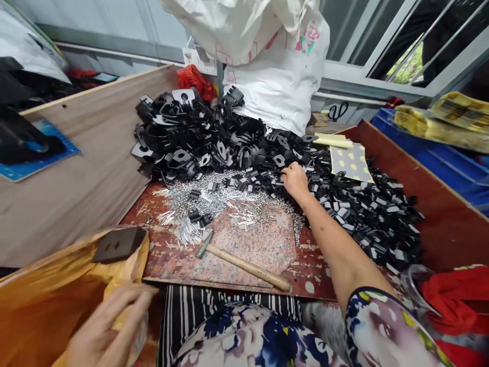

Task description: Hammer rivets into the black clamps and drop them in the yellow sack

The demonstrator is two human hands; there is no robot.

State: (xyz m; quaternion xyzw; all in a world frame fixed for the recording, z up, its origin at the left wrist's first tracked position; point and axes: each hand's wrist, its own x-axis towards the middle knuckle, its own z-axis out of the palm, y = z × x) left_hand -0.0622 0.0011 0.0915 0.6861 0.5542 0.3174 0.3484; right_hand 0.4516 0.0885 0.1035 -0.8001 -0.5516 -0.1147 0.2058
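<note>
My right hand [296, 179] reaches into a heap of black plastic parts [214, 137] at the middle of the bench, its fingers bent together. Whatever the fingertips hold is hidden among the parts. Below it, shiny metal pins [244, 214] are spread over a stone slab [244, 250]. A hammer [248, 265] with a wooden handle lies across the slab, its head to the left. My left hand [110, 326] is smeared by motion at the lower left, beside a yellow bag [49, 306]. A dark brown block [119, 244] sits on the bag's edge.
Smaller black clips [367, 214] with pale faces cover the right side. Wooden boards wall the bench [168, 262] left and right. A white sack [275, 76] stands at the back. Scissors [338, 111] lie behind. A patterned yellow-grey cloth [350, 162] rests on the parts.
</note>
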